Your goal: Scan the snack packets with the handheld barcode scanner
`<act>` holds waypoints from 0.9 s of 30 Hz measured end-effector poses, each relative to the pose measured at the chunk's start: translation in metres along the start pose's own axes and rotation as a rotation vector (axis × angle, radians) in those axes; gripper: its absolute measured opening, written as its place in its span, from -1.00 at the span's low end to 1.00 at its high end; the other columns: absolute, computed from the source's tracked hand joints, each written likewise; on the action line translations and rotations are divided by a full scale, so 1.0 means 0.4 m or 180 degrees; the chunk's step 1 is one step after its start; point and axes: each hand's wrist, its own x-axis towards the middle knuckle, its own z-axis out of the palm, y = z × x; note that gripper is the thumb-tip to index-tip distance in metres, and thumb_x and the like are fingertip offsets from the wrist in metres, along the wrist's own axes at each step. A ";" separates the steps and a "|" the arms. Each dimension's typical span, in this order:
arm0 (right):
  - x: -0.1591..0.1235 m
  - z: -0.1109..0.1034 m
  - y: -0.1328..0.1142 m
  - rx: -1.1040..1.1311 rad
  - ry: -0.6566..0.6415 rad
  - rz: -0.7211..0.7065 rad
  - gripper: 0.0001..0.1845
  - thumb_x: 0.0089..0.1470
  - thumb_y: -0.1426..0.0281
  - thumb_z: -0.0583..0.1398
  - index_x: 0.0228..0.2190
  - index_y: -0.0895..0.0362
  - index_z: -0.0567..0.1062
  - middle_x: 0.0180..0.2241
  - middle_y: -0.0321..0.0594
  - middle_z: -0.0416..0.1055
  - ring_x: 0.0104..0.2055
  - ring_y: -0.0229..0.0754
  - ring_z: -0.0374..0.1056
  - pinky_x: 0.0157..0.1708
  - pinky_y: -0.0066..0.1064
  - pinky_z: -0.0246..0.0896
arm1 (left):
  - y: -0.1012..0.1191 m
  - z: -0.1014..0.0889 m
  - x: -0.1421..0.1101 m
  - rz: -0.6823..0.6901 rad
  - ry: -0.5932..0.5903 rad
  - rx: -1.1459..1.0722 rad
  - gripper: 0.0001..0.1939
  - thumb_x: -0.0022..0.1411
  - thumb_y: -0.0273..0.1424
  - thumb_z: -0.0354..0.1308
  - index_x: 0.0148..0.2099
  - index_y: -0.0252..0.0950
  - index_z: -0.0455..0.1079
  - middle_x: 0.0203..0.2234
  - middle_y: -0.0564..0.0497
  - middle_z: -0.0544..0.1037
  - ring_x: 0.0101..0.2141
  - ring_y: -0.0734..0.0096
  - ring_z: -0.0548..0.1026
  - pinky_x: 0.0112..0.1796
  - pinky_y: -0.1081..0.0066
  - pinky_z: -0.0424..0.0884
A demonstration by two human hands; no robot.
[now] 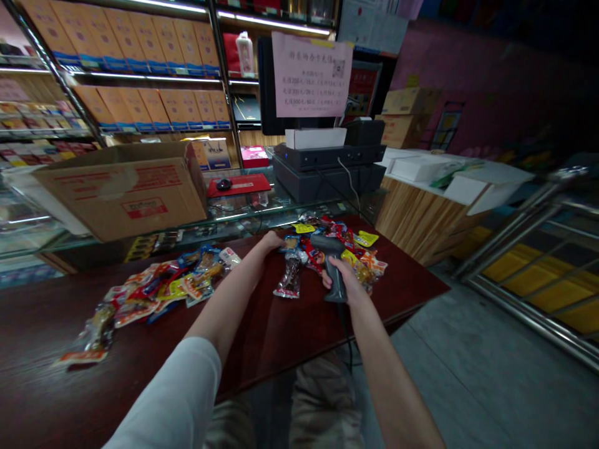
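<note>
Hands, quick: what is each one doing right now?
Left hand: resting on a snack packet; grip cannot be told.
Right hand: closed around the barcode scanner.

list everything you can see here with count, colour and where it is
snack packets: many, mixed red, yellow, orange and blue, in two loose heaps on the table
dark snack packet: one, clear with brown contents, between the hands
barcode scanner: one, dark grey, over the right heap
table: one, dark red-brown, foreground
cardboard box: one, brown, on the glass counter at left
till machine: one, black, on the counter behind
pink notice: one, hung above the till
mouse: one, black, on a red mat
shelf boxes: many, orange, on shelves at back left
left hand: one, resting on packets at the right heap
right hand: one, gripping the scanner handle
</note>
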 end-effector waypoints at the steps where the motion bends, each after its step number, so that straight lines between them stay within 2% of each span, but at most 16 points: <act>1: 0.000 -0.001 0.000 -0.0010 0.0009 -0.0001 -0.71 -0.02 0.18 0.27 -0.33 0.12 0.41 -0.47 -0.26 0.45 -0.69 -0.39 0.11 -0.72 -0.47 0.11 | 0.000 -0.002 -0.004 -0.0045 -0.0026 -0.0089 -0.78 -0.19 -0.36 0.37 -0.48 -0.37 0.45 -0.62 0.00 0.50 -0.42 0.31 0.50 -0.40 0.44 0.38; 7: -0.001 -0.006 0.002 -0.0032 -0.0047 0.0116 -0.74 0.00 0.22 0.25 -0.30 0.11 0.40 -0.67 -0.39 0.30 -0.71 -0.34 0.12 -0.70 -0.48 0.10 | -0.015 -0.033 -0.055 -0.0227 0.0016 -0.0753 -0.81 -0.05 -0.41 0.28 -0.54 -0.33 0.32 -0.71 0.11 0.35 -0.58 0.51 0.38 -0.47 0.49 0.37; 10: -0.005 -0.006 0.003 -0.0147 -0.0262 0.0266 -0.75 0.03 0.21 0.21 -0.31 0.12 0.41 -0.75 -0.43 0.22 -0.73 -0.33 0.10 -0.71 -0.50 0.06 | -0.031 -0.044 -0.101 -0.0151 0.0282 -0.1207 -0.84 0.07 -0.37 0.22 -0.40 -0.31 0.29 -0.59 0.09 0.40 -0.53 0.55 0.43 -0.40 0.47 0.45; 12: -0.008 -0.004 0.005 -0.0282 -0.0350 0.0266 -0.74 0.04 0.20 0.21 -0.31 0.13 0.41 -0.76 -0.43 0.21 -0.74 -0.33 0.10 -0.72 -0.50 0.04 | -0.045 -0.048 -0.135 -0.0040 0.0507 -0.1469 -0.83 0.15 -0.33 0.15 -0.25 -0.30 0.28 -0.42 0.02 0.49 -0.42 0.55 0.49 -0.31 0.44 0.48; 15: -0.011 0.003 0.009 -0.0502 -0.0364 0.0182 -0.73 0.03 0.21 0.22 -0.29 0.14 0.42 -0.71 -0.40 0.27 -0.74 -0.33 0.12 -0.74 -0.50 0.05 | -0.071 -0.051 -0.184 0.0346 0.0798 -0.1795 -0.70 0.18 -0.30 0.10 -0.07 -0.31 0.25 -0.17 -0.09 0.52 -0.24 0.45 0.53 -0.21 0.38 0.50; 17: -0.013 0.008 0.011 -0.0586 -0.0377 0.0150 -0.72 0.01 0.21 0.24 -0.28 0.14 0.42 -0.60 -0.33 0.39 -0.73 -0.35 0.15 -0.74 -0.51 0.06 | -0.090 -0.055 -0.212 0.0678 0.0906 -0.1885 -0.62 0.14 -0.28 0.13 -0.03 -0.34 0.26 -0.10 -0.14 0.52 -0.16 0.35 0.53 -0.16 0.32 0.49; 21: -0.018 0.017 0.011 -0.0632 -0.0526 0.0203 -0.71 0.00 0.21 0.26 -0.29 0.15 0.44 -0.39 -0.22 0.49 -0.72 -0.42 0.13 -0.76 -0.52 0.06 | -0.109 -0.063 -0.250 0.1084 0.0941 -0.1787 -0.59 0.09 -0.27 0.18 -0.04 -0.36 0.32 -0.10 -0.13 0.55 -0.09 0.25 0.51 -0.04 0.23 0.44; 27: -0.020 0.019 0.011 -0.0602 -0.0586 0.0213 -0.71 -0.02 0.22 0.28 -0.33 0.16 0.42 -0.40 -0.25 0.45 -0.71 -0.43 0.13 -0.76 -0.53 0.07 | -0.092 -0.063 -0.275 0.1195 0.0799 -0.1517 -0.62 0.13 -0.32 0.14 -0.02 -0.37 0.33 -0.06 -0.14 0.54 -0.07 0.25 0.51 -0.02 0.26 0.43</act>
